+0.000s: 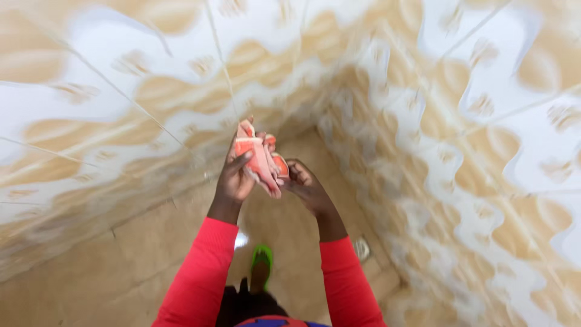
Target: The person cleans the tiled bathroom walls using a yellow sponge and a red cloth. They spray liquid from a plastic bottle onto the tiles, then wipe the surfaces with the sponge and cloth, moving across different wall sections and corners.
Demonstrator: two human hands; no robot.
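My left hand [235,175] and my right hand [304,184] are raised together in front of me, both gripping a crumpled orange and white cloth [261,158]. The left thumb lies across the cloth's upper part, and the right fingers close on its lower right edge. Both arms wear red sleeves [200,278]. The picture is blurred by motion, so the cloth's exact shape is unclear.
Tiled walls with a beige and white wave pattern [460,151] meet in a corner ahead. A beige tiled floor [121,272] lies below, with a small round drain [362,249] at the right. A green sandal [262,259] shows on my foot.
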